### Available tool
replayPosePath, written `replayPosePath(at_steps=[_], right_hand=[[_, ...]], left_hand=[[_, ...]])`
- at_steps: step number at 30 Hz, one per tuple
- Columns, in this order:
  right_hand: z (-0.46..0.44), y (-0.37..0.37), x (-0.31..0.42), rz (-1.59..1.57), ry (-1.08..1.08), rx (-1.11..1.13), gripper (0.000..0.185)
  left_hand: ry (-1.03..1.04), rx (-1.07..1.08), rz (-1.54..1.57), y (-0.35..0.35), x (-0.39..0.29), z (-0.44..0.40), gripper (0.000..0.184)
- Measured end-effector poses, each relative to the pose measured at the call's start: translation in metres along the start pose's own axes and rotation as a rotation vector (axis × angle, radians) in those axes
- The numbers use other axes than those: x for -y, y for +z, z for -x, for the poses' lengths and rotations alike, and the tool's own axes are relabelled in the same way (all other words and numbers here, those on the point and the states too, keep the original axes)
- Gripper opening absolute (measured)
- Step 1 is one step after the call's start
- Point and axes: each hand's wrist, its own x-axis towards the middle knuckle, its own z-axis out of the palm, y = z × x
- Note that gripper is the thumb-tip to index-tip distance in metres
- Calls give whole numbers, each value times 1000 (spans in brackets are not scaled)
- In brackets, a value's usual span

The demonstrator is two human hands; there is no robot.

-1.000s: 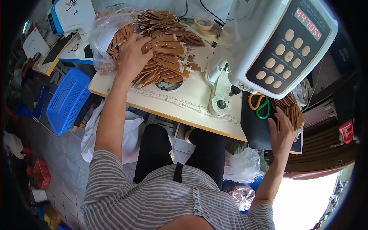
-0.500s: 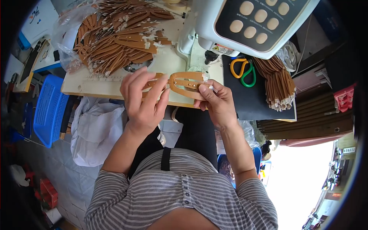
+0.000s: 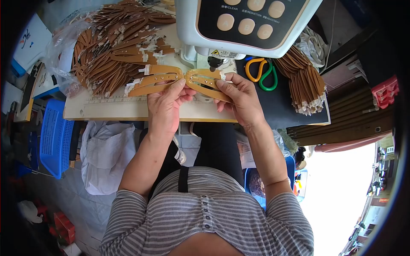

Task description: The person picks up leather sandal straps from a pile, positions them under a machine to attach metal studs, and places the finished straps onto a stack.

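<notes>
Both hands hold a tan leather strap piece at the front of the worktable, below the white machine. It has slotted, curved bands joined at a narrow middle, small metal studs, and whitish tabs at its ends. My left hand pinches it near the middle join, with the thumb on top and the fingers partly hidden beneath. My right hand grips the right end between thumb and fingers. A black knob on the machine sits just behind the piece.
The white machine with a button panel overhangs the table. A big heap of similar brown pieces lies left, a stacked bundle right. Scissors with orange and green handles rest on a black mat. A blue basket stands at left.
My left hand has lowered from over the piece and now pinches its middle. The left half of the piece now shows, spread out. The view has shifted slightly, with the machine appearing farther left.
</notes>
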Motion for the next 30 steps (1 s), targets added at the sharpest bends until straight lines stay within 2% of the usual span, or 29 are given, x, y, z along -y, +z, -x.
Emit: replayPosePath(at_steps=[4,13,19,30], right_hand=[[-6,-5,1,34,15,1,14],[-12,-5,3,68,53,-34,10],[-12,-7,5,93,98,-10,14],[-11,-12,2,96,68,-22,13]], left_hand=[[12,-37,-10,0,4,0,13],[-112,-64,48,0,-1,-1,15],[-101,-96,97,1,5,-7,18],[-47,-92,-37,2,10,-7,13]])
